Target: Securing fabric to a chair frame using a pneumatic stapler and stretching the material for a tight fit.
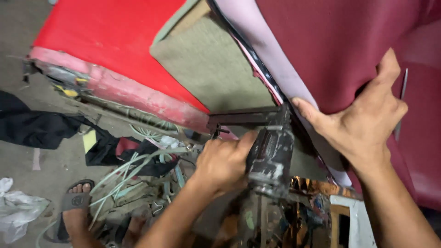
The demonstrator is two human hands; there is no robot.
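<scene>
Here, worn metal staple gun (268, 154) — hands on maroon vinyl (340, 50).

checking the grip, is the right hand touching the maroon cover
Touching. The head view shows the right hand pressed flat on the maroon cover, fingers curled over its edge.

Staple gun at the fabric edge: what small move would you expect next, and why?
Probably squeezing the trigger to fire where the tool sits. The left hand has a full grip on the worn grey staple gun, whose nose meets the folded edge of the maroon fabric. The right hand presses that fabric flat beside it, so the cover looks held taut.
</scene>
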